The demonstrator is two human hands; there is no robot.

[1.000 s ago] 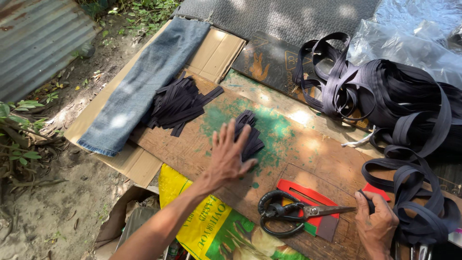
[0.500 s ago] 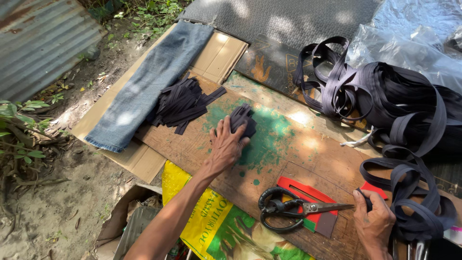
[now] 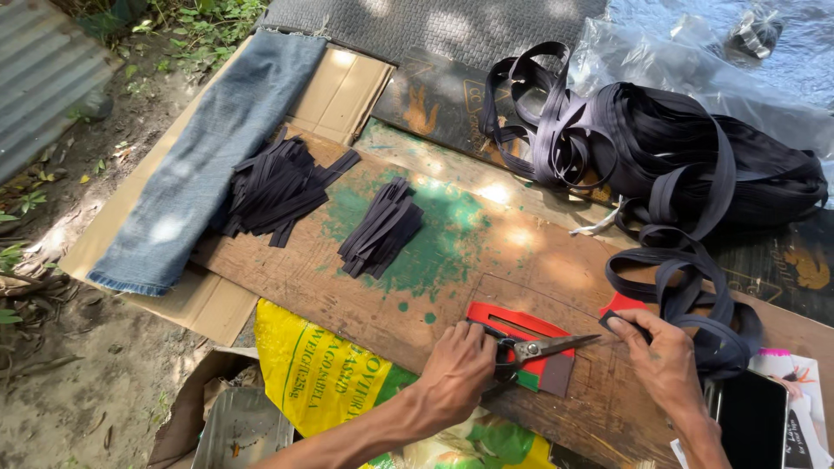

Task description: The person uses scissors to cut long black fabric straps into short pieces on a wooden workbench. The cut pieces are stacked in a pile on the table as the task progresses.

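Bright dappled sunlight; hot glare on plastic sheet (image 3: 738, 61) at 1 o'clock; leaf shadows mottle board (image 3: 521, 252); focus sharp.

A green-stained wooden worktop (image 3: 452, 260) fills mid-frame, carrying two piles of cut black strips (image 3: 380, 229), scissors (image 3: 530, 350) on a red template (image 3: 521, 326), and coiled black webbing (image 3: 695, 165) at the upper right.

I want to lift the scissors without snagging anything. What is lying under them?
The black-handled scissors lie on a flat red template with a grey end, on the worn wooden board. The left hand covers the handles, so anything beneath them is hidden.
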